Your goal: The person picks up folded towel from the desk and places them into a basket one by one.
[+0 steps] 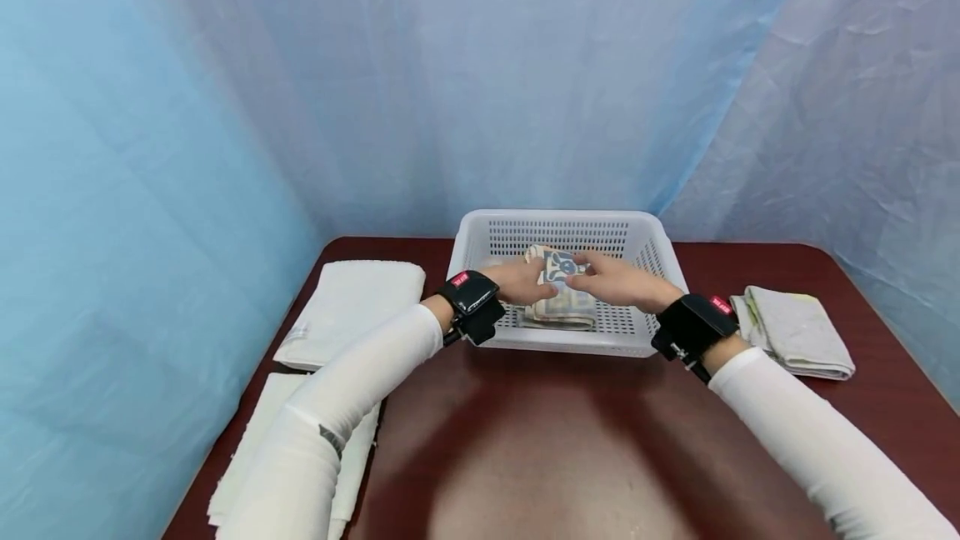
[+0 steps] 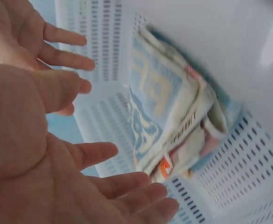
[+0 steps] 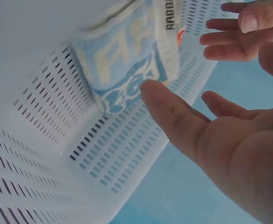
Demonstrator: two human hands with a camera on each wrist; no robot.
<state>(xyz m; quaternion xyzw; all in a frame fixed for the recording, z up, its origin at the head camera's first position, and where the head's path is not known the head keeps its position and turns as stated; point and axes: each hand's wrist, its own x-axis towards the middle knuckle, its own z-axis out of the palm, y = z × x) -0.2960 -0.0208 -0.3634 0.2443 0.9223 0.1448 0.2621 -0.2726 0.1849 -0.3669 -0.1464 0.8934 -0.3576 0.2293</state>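
Observation:
A folded towel (image 1: pixel 562 311), blue and cream with a printed pattern and letters, lies inside a white plastic basket (image 1: pixel 558 348). In the left wrist view the towel (image 2: pixel 157 93) shows several folded layers and an orange patch. My left hand (image 1: pixel 521 281) hovers over the basket's left part, its fingers extended beside the towel and holding nothing. From the right, my right hand (image 1: pixel 626 283) reaches over the basket with fingers loosely stretched, also holding nothing. In the right wrist view the index fingertip overlaps the towel (image 3: pixel 125 51); whether it touches, I cannot tell.
Two white folded towels, a far one (image 1: pixel 360 302) and a near one (image 1: pixel 352 473), lie along the table's left side. A folded greyish cloth (image 1: pixel 798 332) sits at the right. Blue sheeting (image 1: pixel 480 90) hangs behind the dark red table (image 1: pixel 525 448).

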